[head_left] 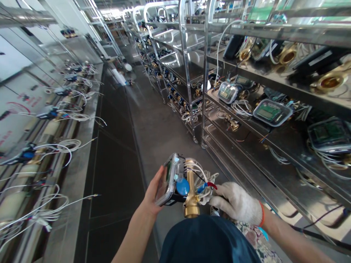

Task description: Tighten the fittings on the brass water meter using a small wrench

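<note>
My bare left hand [154,191] grips a water meter [179,184] from its left side, fingers wrapped on the clear plastic display housing. The meter has a brass body with a threaded end pointing down, a blue round part and a bundle of white wires. My right hand [238,203], in a white knit glove, closes on the coiled white wires [204,180] with red and blue leads at the meter's right side. I hold it at waist height above a grey aisle floor [153,124].
Steel shelf racks [274,146] on the right carry several similar meters, clear-cased displays and brass fittings. On the left a long test bench [68,120] holds meters in a line with white cables. The aisle runs ahead between them.
</note>
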The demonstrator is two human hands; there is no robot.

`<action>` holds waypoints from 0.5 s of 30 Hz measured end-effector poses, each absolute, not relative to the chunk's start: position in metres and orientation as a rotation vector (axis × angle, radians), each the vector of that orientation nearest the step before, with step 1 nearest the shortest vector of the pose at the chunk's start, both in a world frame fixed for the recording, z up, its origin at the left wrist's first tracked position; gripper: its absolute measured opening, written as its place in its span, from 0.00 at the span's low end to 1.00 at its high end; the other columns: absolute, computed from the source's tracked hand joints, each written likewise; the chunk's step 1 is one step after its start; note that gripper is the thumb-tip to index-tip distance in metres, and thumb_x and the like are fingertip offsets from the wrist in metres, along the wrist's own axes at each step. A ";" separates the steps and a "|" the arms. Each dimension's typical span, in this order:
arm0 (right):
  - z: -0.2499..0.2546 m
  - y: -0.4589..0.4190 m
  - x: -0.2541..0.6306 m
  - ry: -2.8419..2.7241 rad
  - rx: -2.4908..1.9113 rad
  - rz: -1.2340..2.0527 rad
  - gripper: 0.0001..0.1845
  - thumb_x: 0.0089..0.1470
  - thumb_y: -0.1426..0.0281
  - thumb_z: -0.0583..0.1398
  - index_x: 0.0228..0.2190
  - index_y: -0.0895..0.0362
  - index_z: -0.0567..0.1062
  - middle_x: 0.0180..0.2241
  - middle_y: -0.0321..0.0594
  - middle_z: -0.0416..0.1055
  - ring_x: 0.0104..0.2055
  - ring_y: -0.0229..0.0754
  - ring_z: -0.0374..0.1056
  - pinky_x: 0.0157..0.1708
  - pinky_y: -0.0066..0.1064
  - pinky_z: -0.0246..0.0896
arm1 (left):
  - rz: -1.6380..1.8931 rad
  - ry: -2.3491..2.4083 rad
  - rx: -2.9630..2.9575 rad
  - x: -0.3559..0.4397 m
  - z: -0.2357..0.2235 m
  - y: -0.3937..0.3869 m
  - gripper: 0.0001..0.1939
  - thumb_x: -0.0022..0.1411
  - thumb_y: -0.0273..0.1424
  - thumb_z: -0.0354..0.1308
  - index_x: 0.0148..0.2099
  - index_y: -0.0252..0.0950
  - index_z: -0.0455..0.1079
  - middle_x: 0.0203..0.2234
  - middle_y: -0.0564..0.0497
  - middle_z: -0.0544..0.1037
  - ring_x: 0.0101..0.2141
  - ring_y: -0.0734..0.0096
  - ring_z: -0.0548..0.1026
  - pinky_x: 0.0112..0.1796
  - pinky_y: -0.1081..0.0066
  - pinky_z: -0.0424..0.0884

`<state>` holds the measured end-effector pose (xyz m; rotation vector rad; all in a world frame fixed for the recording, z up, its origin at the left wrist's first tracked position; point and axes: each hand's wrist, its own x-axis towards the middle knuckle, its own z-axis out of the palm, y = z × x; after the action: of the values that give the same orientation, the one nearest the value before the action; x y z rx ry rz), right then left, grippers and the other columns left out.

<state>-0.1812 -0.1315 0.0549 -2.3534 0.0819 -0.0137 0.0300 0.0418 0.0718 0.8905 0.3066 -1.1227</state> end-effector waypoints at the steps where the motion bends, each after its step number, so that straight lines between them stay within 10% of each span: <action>1: 0.053 -0.131 -0.181 0.073 -2.337 -0.021 0.18 0.64 0.57 0.49 0.33 0.55 0.70 0.25 0.36 0.67 0.26 0.36 0.61 0.29 0.28 0.48 | -1.120 0.308 0.900 0.029 0.073 0.041 0.16 0.70 0.30 0.44 0.41 0.27 0.72 0.28 0.42 0.81 0.25 0.65 0.79 0.27 0.70 0.77; 15: 0.025 -0.103 -0.178 0.443 -1.973 -0.148 0.20 0.64 0.57 0.47 0.28 0.56 0.66 0.24 0.34 0.63 0.26 0.36 0.58 0.28 0.27 0.51 | -0.780 0.224 1.222 -0.002 0.088 0.041 0.19 0.65 0.43 0.53 0.40 0.32 0.75 0.26 0.48 0.80 0.26 0.66 0.78 0.29 0.71 0.76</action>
<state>-0.1779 -0.1030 0.0250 -1.9732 0.4428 -0.1485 -0.0020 0.0410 0.0877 1.2217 0.2241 -0.7800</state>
